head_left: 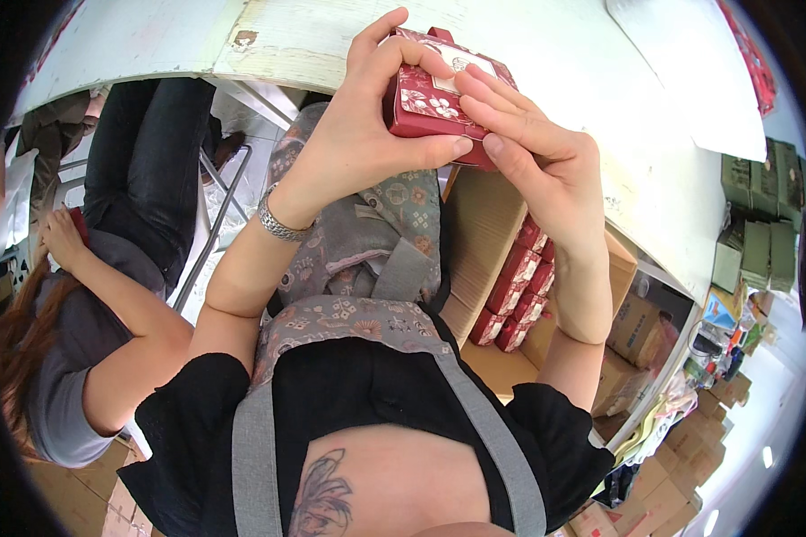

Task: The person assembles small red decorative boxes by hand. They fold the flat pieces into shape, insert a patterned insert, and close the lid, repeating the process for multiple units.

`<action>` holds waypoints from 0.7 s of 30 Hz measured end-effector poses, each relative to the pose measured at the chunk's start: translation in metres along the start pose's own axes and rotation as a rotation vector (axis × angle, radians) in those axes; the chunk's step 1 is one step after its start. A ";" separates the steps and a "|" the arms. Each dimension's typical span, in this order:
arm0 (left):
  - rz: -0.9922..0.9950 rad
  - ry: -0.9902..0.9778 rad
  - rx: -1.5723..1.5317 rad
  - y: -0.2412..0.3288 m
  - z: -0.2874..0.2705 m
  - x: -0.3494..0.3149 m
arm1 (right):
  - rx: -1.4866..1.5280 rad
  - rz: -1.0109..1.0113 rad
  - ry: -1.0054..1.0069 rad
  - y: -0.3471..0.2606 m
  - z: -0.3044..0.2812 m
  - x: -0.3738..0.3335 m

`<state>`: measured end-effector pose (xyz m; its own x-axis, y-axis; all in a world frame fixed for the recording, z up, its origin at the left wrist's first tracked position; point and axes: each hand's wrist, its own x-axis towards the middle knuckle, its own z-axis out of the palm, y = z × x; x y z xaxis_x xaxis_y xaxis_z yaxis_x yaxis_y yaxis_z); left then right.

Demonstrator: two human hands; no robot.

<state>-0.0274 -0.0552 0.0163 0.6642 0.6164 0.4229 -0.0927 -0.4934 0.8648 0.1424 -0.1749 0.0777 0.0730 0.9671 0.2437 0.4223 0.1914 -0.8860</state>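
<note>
Between both hands is a small dark red gift box [421, 123] with a white floral print and a pale label on its lid, held over the near edge of the white table. My left hand [367, 107] grips its left side, the thumb along the near face and the fingers over the top. My right hand [537, 152] presses its fingers on the lid, with its thumb at the near right corner. The fingers cover part of the lid and label. What is inside the box cannot be seen.
An open cardboard carton [476, 242] beside my lap holds several similar red boxes [517, 286]. The white table [304, 40] spans the front. At left a co-worker [107, 331] sits close by. Green boxes [757, 255] stand at the right, with stacked cartons [690, 447] lower down.
</note>
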 end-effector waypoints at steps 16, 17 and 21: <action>0.063 -0.036 -0.114 0.016 -0.021 0.010 | -0.424 -0.269 0.111 0.006 0.005 0.003; 0.039 -0.018 -0.144 0.015 -0.018 0.009 | -0.425 -0.265 0.051 0.008 0.001 0.005; 0.094 -0.004 -0.178 0.000 -0.017 0.004 | -0.455 -0.297 0.085 0.010 0.011 0.004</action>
<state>-0.0370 -0.0425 0.0223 0.6491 0.5706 0.5031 -0.2837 -0.4321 0.8561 0.1375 -0.1673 0.0652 -0.0446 0.8618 0.5052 0.7824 0.3446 -0.5188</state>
